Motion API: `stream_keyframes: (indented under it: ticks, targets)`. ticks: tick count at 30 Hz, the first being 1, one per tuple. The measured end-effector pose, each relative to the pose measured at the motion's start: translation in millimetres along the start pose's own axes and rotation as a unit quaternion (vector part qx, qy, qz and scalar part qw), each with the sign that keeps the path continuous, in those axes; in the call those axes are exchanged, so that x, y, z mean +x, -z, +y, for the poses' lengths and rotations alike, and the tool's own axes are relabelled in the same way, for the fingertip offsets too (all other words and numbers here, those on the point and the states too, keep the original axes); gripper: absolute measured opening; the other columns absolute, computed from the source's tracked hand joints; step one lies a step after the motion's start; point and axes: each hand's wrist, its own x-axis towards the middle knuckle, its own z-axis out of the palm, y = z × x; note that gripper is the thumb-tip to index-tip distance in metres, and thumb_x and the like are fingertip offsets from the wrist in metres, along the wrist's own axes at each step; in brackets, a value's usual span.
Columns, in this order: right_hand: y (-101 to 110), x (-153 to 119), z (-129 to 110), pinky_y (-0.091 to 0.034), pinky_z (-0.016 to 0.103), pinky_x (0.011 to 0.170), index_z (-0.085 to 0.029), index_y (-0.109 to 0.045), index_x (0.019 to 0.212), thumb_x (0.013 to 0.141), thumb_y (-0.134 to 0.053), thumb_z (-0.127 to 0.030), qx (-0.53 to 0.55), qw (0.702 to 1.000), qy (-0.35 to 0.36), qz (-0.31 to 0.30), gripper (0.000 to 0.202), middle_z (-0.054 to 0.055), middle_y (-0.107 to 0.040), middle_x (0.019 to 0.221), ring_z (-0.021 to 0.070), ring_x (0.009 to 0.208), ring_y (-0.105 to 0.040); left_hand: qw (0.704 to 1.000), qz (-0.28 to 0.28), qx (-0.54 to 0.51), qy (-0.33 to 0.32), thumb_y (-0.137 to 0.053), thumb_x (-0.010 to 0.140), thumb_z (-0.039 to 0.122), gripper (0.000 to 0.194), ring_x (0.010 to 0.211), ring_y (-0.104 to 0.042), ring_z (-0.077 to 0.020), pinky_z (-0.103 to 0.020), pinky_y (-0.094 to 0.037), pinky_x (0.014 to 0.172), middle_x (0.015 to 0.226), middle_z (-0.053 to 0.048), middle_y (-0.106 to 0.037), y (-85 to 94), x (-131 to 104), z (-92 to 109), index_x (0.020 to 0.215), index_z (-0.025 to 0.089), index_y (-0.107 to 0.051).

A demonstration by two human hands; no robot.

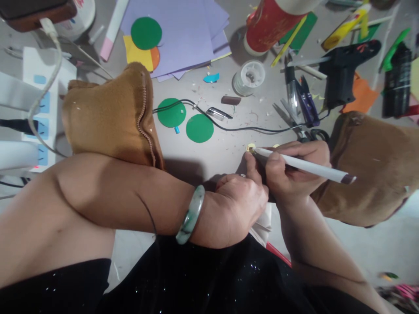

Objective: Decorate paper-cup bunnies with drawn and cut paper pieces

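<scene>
White pen [304, 166] gripped in the closed fingers of the right hand [291, 174], its tip on a small yellow scrap [250, 147] pinched by the curled left hand [240, 198]; two green paper circles [199, 128] lie just beyond the pen, a black glue gun [343, 72] farther back.

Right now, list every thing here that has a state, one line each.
left hand: closed, pinching a small piece, wrist in a green bangle
right hand: gripping a white pen, tip down
glue gun: lying on its side
power strip: plugs in
purple paper sheets: stacked, fanned
three green paper circles: cut out, flat
</scene>
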Motion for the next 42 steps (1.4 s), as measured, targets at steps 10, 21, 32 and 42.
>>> stream_keyframes:
  ticks: [10,21,32,42]
  targets:
    - [-3.4,3.5,-0.8,-0.054,0.025,0.045,-0.026,-0.062,0.096,0.088,-0.072,-0.025,0.042,0.998,0.018,0.035,0.013,-0.005,-0.068,0.069,0.0199,0.057,-0.076,1.000,-0.007,-0.008,-0.009,-0.059,0.104,0.023,0.053,0.095,-0.082,-0.0368,-0.043,-0.058,0.071,0.172,-0.038,-0.045,1.6,0.5,-2.3,0.155,0.008,-0.066]
    - [1.5,-1.1,2.0,-0.053,0.028,0.048,-0.024,-0.065,0.090,0.091,-0.073,-0.031,-0.011,1.000,-0.004,0.012,0.011,-0.003,-0.069,0.072,0.0187,0.058,-0.074,1.000,-0.001,0.004,-0.001,-0.057,0.104,0.018,0.053,0.084,-0.081,-0.0323,-0.034,-0.052,0.061,0.169,-0.039,-0.049,-1.9,1.6,0.0,0.155,0.009,-0.067]
    - [-0.6,4.1,-6.2,-0.056,0.021,0.046,-0.023,-0.059,0.092,0.087,-0.072,-0.020,0.061,0.998,-0.018,-0.002,0.014,-0.006,-0.070,0.070,0.0246,0.064,-0.084,1.000,0.009,0.022,0.008,-0.059,0.105,0.022,0.054,0.085,-0.080,-0.0315,-0.032,-0.050,0.059,0.167,-0.041,-0.049,-2.6,0.3,0.3,0.156,0.005,-0.066]
    - [-0.6,2.1,-4.0,-0.058,0.022,0.048,-0.023,-0.059,0.094,0.087,-0.072,-0.018,0.077,0.997,-0.018,-0.003,0.015,-0.006,-0.069,0.072,0.0256,0.066,-0.085,0.999,0.018,0.027,0.009,-0.059,0.104,0.020,0.058,0.086,-0.080,-0.0319,-0.033,-0.050,0.059,0.167,-0.041,-0.050,-6.0,1.3,1.9,0.159,0.005,-0.063]
